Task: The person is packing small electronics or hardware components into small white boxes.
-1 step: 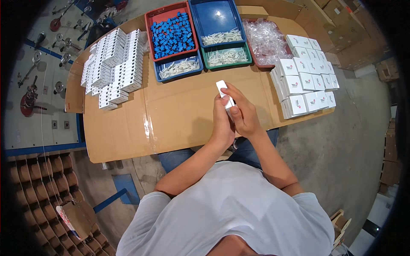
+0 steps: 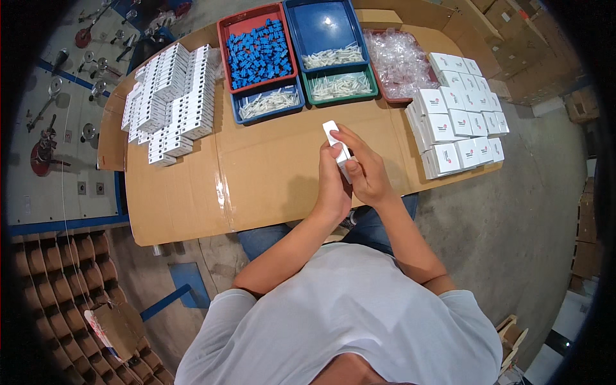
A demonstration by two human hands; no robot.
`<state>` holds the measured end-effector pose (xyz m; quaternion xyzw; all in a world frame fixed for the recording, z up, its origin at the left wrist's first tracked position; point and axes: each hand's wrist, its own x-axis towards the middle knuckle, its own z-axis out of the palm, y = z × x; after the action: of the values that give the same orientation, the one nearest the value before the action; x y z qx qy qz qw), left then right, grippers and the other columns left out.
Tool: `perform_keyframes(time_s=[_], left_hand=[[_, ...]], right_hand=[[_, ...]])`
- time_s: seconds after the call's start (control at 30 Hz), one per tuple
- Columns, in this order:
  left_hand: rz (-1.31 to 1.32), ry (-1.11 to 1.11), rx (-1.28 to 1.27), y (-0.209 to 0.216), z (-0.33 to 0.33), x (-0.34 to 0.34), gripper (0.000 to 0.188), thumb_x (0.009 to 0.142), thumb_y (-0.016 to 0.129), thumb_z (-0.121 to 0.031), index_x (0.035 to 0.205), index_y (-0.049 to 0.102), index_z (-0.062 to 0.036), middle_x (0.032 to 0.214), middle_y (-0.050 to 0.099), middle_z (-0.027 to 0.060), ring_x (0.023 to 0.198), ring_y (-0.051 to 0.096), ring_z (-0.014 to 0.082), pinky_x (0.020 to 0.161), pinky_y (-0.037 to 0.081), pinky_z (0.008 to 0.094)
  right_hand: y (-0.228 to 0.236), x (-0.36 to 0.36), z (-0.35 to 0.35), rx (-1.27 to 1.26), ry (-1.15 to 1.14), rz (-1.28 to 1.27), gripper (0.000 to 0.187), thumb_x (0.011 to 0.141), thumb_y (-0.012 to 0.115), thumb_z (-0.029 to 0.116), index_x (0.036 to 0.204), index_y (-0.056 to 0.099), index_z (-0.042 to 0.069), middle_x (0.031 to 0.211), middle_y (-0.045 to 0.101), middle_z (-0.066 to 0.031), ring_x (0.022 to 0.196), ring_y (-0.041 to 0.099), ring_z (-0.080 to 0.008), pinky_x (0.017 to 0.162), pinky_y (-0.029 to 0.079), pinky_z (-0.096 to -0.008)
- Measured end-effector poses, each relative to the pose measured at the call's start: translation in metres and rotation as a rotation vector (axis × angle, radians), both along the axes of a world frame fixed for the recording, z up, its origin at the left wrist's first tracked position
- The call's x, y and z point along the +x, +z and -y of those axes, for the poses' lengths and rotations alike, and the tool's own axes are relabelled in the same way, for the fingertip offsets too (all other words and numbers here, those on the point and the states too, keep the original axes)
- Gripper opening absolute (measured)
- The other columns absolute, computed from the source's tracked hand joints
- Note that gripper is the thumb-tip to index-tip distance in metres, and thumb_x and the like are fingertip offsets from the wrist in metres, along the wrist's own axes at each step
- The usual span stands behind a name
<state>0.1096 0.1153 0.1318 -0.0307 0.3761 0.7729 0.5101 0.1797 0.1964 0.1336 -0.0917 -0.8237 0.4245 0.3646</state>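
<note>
Over the near middle of the cardboard-covered table [image 2: 269, 167], both hands close round one slim white box [image 2: 330, 130]. Its far end sticks out beyond the fingers, tilted a little to the left. My left hand [image 2: 332, 185] grips it from the left, with the thumb on its upper face. From the right, my right hand [image 2: 369, 176] wraps it, fingers across the far part and thumb nearer me. Part of the box is hidden by the fingers.
Stacked small white boxes [image 2: 173, 96] stand at the left; flat white packs [image 2: 459, 119] at the right. Behind are a red tray [image 2: 222, 38] of blue pieces, a blue tray [image 2: 324, 29] and a green tray [image 2: 343, 98] of white pieces, and clear plastic parts [image 2: 398, 61].
The white box and my hands have shifted very slightly to the left; both hands keep their hold. Nothing else has visibly moved.
</note>
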Motion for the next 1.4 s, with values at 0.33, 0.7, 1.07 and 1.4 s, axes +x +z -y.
perform_keyframes(time_s=[0.33, 0.7, 1.07, 1.4], left_hand=[[-0.322, -0.013, -0.005, -0.007, 0.013, -0.018, 0.069, 0.089, 0.056, -0.043, 0.146, 0.035, -0.0117, 0.137, 0.053, 0.0133, 0.128, 0.052, 0.0255, 0.107, 0.041, 0.0425], [-0.809, -0.087, 0.244, -0.006, 0.019, -0.026, 0.083, 0.085, 0.059, -0.032, 0.157, 0.023, -0.0086, 0.151, 0.034, 0.0112, 0.139, 0.038, 0.0270, 0.118, 0.029, 0.0388], [-0.168, -0.345, -0.067, 0.019, 0.034, -0.041, 0.064, 0.101, 0.049, -0.059, 0.148, 0.039, -0.0159, 0.122, 0.058, 0.0080, 0.106, 0.063, 0.0219, 0.092, 0.052, 0.0391], [-0.145, -0.298, -0.026, 0.035, 0.032, -0.030, 0.050, 0.103, 0.052, -0.044, 0.143, 0.045, -0.0149, 0.118, 0.059, 0.0039, 0.105, 0.062, 0.0170, 0.093, 0.050, 0.0349]], right_hand=[[0.003, 0.017, -0.024, -0.703, -0.131, 0.234, 0.049, 0.110, 0.045, 0.042, 0.136, 0.059, 0.003, 0.125, 0.068, -0.0100, 0.118, 0.062, -0.0189, 0.093, 0.052, -0.0337], [0.028, 0.003, 0.001, -0.835, 0.139, 0.167, 0.048, 0.104, 0.062, 0.024, 0.149, 0.049, 0.013, 0.130, 0.061, -0.0074, 0.122, 0.059, -0.0190, 0.099, 0.050, -0.0375], [0.033, 0.005, 0.001, -0.187, 0.105, 0.122, 0.057, 0.085, 0.079, 0.024, 0.137, 0.060, 0.008, 0.144, 0.048, -0.0204, 0.133, 0.051, -0.0362, 0.110, 0.040, -0.0441], [0.020, 0.003, -0.001, -0.128, 0.105, 0.067, 0.053, 0.099, 0.063, 0.034, 0.141, 0.056, 0.003, 0.145, 0.048, -0.0231, 0.132, 0.051, -0.0377, 0.110, 0.041, -0.0426]])
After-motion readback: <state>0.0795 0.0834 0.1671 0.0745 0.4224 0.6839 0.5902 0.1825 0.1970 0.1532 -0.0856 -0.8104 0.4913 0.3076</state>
